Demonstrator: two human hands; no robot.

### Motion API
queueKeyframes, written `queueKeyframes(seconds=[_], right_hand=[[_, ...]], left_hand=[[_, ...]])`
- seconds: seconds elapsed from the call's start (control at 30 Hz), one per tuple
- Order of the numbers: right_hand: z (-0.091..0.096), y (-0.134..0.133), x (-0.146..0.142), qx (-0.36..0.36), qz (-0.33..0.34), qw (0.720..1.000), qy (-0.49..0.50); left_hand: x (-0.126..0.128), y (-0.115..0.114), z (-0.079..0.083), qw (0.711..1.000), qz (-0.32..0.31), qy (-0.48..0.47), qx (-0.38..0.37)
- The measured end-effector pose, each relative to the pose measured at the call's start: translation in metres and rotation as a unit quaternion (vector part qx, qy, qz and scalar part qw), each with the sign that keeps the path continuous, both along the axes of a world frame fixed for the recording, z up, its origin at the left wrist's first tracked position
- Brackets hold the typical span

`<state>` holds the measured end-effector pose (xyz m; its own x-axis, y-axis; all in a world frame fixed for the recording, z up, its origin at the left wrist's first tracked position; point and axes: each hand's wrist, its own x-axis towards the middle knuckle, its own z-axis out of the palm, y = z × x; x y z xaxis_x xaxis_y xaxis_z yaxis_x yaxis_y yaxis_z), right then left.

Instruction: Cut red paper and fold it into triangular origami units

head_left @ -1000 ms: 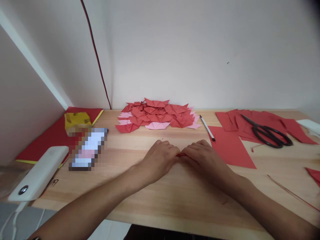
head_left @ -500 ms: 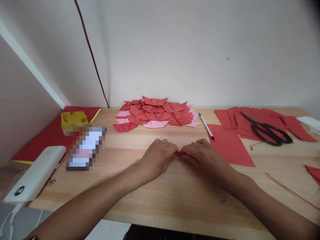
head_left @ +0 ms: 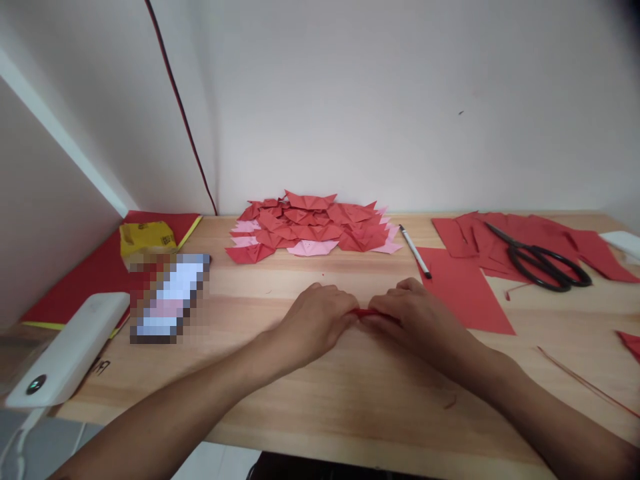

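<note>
My left hand (head_left: pixel 315 320) and my right hand (head_left: pixel 417 317) rest knuckles up on the wooden table (head_left: pixel 320 393), fingertips meeting at the centre. Between them shows a thin sliver of a small red paper piece (head_left: pixel 367 312), pinched by both hands and mostly hidden under the fingers. A heap of folded red and pink paper shapes (head_left: pixel 313 227) lies behind the hands near the wall.
A pen (head_left: pixel 415 251) lies beside a red paper sheet (head_left: pixel 463 287). Black scissors (head_left: pixel 543 265) sit on more red sheets at the right. At the left are a yellow packet (head_left: pixel 145 238), a blurred-out object (head_left: pixel 167 297), a white power bank (head_left: pixel 67 353) and red card.
Both hands stay together on the paper; the fingers have shifted slightly and a longer red edge shows between them. The view has drifted a little.
</note>
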<state>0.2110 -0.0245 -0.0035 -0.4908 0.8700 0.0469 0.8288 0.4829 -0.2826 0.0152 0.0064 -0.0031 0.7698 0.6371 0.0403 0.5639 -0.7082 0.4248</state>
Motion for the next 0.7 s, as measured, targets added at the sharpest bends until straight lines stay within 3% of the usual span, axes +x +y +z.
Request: queueKeyframes(seconds=[0.17, 0.37, 0.53, 0.7], right_hand=[[0.005, 0.001, 0.003, -0.025, -0.002, 1.000, 0.004], [0.007, 0.002, 0.011, -0.114, -0.018, 0.992, 0.052], [0.012, 0.005, 0.017, -0.185, -0.059, 0.977, 0.085], [0.018, 0.009, 0.021, -0.244, -0.086, 0.955, 0.145]], left_hand=[[-0.002, 0.005, 0.005, 0.998, 0.045, -0.006, -0.034], [-0.006, 0.009, 0.011, 0.965, 0.096, -0.061, -0.235], [-0.016, 0.018, 0.012, 0.943, 0.103, -0.105, -0.297], [-0.015, 0.025, 0.014, 0.881, 0.115, -0.199, -0.414]])
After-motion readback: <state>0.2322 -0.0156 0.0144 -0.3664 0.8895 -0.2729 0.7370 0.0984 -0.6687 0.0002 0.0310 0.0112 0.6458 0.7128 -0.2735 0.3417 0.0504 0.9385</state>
